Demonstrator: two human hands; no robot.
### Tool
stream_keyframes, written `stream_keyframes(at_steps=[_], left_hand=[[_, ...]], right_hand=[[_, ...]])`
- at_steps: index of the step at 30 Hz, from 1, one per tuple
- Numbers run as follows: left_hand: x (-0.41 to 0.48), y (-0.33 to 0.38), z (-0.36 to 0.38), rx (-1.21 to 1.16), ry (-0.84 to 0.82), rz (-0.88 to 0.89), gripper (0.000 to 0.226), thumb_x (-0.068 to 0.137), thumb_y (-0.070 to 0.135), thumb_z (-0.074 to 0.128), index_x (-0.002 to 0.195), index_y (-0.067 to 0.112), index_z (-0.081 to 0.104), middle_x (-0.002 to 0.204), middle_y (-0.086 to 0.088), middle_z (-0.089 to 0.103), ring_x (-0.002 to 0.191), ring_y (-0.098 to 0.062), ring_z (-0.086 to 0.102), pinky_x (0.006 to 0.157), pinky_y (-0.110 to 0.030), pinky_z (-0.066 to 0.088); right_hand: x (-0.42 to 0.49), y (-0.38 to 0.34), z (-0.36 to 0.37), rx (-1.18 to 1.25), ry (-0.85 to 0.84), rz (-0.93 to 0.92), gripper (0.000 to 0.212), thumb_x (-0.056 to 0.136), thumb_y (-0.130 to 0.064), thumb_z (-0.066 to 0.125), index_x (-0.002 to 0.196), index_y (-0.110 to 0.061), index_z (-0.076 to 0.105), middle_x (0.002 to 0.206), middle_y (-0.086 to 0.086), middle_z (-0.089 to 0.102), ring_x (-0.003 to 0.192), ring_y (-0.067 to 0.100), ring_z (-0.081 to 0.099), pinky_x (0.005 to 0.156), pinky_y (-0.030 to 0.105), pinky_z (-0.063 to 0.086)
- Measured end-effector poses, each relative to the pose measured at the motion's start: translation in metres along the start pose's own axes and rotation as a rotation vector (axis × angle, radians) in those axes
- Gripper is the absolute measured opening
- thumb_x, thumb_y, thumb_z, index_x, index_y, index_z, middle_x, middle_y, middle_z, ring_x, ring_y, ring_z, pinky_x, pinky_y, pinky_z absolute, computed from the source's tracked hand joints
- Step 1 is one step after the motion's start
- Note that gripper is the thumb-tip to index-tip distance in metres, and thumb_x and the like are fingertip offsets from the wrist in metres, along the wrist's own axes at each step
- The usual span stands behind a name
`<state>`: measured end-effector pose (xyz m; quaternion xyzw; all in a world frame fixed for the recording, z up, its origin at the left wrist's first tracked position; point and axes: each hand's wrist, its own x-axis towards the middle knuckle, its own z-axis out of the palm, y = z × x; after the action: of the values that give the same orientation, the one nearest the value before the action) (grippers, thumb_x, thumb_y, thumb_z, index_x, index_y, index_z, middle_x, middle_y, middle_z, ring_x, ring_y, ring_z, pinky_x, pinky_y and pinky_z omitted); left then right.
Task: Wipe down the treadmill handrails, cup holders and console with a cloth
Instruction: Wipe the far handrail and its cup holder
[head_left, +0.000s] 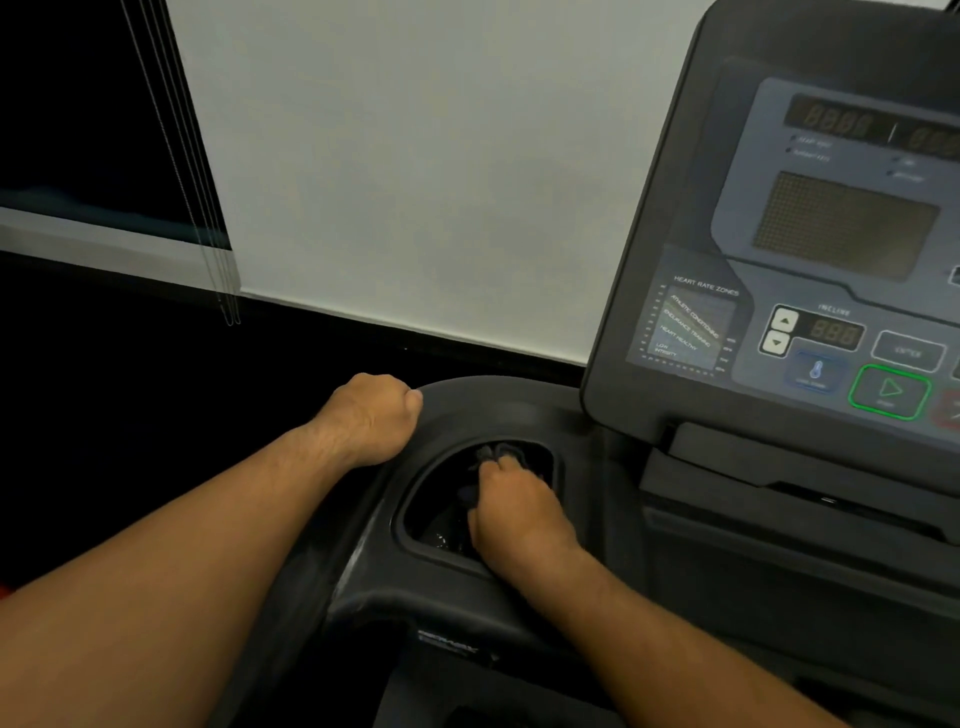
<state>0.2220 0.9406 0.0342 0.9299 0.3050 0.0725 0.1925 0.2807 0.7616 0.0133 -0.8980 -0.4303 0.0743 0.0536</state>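
Note:
A black treadmill fills the lower right. Its left cup holder (415, 499) is a deep oval recess in the black tray. My right hand (519, 512) reaches into it and grips a dark cloth (496, 454), bunched against the recess's far wall. My left hand (371, 418) has curled fingers and rests on the tray's outer left rim (457, 400), beside the cup holder; whether it wraps the edge is hidden. The console (810, 270) stands upright at the right, with dark displays, a heart-rate chart and a green start button.
A pale wall (415, 156) rises behind the treadmill. A dark window with hanging blind cords (197, 208) is at the upper left. The floor to the left is dark. A shelf ledge (779, 467) runs below the console.

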Motion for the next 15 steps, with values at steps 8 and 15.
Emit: stream_keyframes(at_steps=[8, 15], left_hand=[[0.003, 0.001, 0.002, 0.019, 0.006, -0.032, 0.041, 0.097, 0.033, 0.034, 0.071, 0.015, 0.06, 0.084, -0.006, 0.063, 0.074, -0.02, 0.057, 0.064, -0.031, 0.041], [0.0, 0.01, 0.012, 0.236, -0.072, 0.02, 0.046, 0.097, 0.044, 0.034, 0.105, 0.012, 0.067, 0.105, -0.01, 0.065, 0.089, -0.026, 0.06, 0.07, -0.034, 0.045]], right_hand=[[0.011, -0.014, 0.002, 0.693, -0.379, 0.304, 0.039, 0.088, -0.025, 0.048, 0.118, -0.004, 0.063, 0.119, 0.015, 0.063, 0.106, 0.031, 0.059, 0.092, 0.036, 0.049], [-0.006, -0.027, -0.018, 0.684, -0.537, 0.156, 0.03, 0.094, -0.017, 0.045, 0.113, -0.006, 0.065, 0.109, 0.008, 0.061, 0.097, 0.02, 0.055, 0.081, 0.027, 0.043]])
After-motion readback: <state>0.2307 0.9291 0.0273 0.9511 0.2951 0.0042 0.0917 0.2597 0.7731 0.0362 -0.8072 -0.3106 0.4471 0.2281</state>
